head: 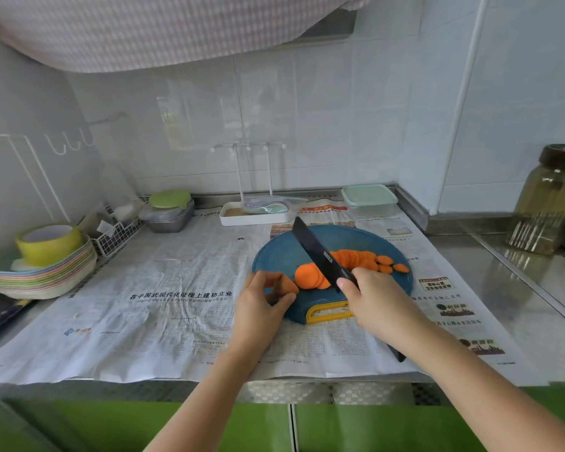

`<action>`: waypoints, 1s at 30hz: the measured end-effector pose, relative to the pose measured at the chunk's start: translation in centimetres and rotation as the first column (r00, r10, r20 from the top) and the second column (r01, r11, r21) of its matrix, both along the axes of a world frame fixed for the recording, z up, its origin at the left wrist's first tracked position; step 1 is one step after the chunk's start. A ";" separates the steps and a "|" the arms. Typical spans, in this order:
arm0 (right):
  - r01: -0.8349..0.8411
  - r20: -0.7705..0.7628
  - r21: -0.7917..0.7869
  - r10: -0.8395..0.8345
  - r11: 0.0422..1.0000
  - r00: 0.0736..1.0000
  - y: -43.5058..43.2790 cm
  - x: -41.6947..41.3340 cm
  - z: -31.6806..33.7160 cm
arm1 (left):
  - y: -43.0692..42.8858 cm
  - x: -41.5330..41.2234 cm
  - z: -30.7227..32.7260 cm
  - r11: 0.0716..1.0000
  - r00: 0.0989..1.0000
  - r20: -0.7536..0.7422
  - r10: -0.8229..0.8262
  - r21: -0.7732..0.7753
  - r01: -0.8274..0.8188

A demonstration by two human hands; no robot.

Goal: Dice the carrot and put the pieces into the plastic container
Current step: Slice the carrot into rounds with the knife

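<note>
The left hand (261,298) pinches the carrot stub (287,284) just left of the knife (317,252) gripped by the right hand (369,298).

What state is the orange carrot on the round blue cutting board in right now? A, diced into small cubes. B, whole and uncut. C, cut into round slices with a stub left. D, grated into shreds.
C: flat orange carrot slices lie in a row on the round blue cutting board, the left hand holds the remaining carrot stub, and the right hand grips the black knife.
</note>
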State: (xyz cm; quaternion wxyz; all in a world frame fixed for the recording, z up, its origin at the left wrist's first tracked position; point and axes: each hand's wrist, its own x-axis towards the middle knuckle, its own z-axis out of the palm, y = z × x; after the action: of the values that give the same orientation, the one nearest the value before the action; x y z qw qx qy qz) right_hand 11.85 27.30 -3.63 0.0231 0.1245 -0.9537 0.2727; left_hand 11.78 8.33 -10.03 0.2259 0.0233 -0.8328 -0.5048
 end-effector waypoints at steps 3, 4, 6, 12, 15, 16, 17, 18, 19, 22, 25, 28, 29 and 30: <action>-0.089 -0.007 0.066 0.089 0.994 0.996 -0.2 0.4 0.0 | -0.3 -0.2 -0.1 1.000 1.000 -0.003 0.004 0.012 -0.004; -0.117 -0.013 0.101 0.118 0.988 0.993 -0.2 0.5 0.1 | -0.3 -0.2 -0.1 1.000 1.000 -0.006 0.003 0.010 -0.003; -0.139 -0.047 0.143 0.147 0.980 0.988 -0.3 0.5 0.1 | -0.2 -0.2 -0.2 1.000 1.000 -0.016 -0.004 0.008 0.005; -0.174 -0.112 0.209 0.200 0.962 0.973 -1.0 -0.2 -0.8 | 0.0 -0.1 -0.2 1.000 0.999 -0.036 -0.016 0.004 0.016; -0.207 -0.145 0.237 0.245 0.949 0.959 -1.3 -0.5 -0.8 | -0.2 -0.3 -0.3 1.000 0.999 -0.032 -0.008 -0.008 0.008; -0.212 -0.149 0.235 0.250 0.949 0.957 -1.3 -0.5 -0.7 | -0.2 -0.3 -0.3 1.000 0.999 -0.031 -0.006 -0.009 0.006; -0.215 -0.147 0.234 0.253 0.948 0.956 -1.4 -0.5 -0.7 | -0.2 -0.3 -0.3 1.000 1.000 -0.029 -0.004 -0.010 0.004; -0.223 -0.143 0.240 0.261 0.945 0.955 -1.5 -0.4 -0.7 | -0.2 -0.4 -0.3 1.000 1.000 -0.023 -0.001 -0.011 0.000; -0.228 -0.138 0.257 0.270 0.939 0.953 -1.6 -0.2 -0.8 | -0.3 -0.4 -0.4 1.000 1.000 -0.018 0.005 -0.009 -0.006; -0.233 -0.116 0.305 0.279 0.923 0.953 -2.1 0.4 -1.3 | -0.4 -0.6 -0.6 1.000 1.000 -0.006 0.023 -0.011 -0.023; -0.215 -0.099 0.335 0.261 0.917 0.960 -2.1 0.7 -1.8 | -0.4 -0.6 -0.6 0.999 0.999 -0.003 0.041 -0.023 -0.041; -0.197 -0.068 0.365 0.237 0.910 0.969 -2.0 1.0 -1.8 | -0.4 -0.5 -0.7 0.998 0.999 0.005 0.045 -0.041 -0.044; -0.188 -0.054 0.354 0.221 0.916 0.974 -2.0 1.0 -1.8 | -0.4 -0.5 -0.7 0.998 0.999 0.006 0.045 -0.052 -0.045; -0.174 -0.047 0.331 0.201 0.927 0.979 -2.0 0.9 -1.8 | -0.5 -0.5 -0.7 0.997 0.999 0.006 0.045 -0.056 -0.044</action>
State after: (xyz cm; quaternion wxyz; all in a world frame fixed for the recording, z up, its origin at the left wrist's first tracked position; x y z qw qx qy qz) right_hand 12.77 25.29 -5.39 0.0142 0.2280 -0.9676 0.1074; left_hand 11.26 7.88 -10.69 0.2347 0.0373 -0.8467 -0.4761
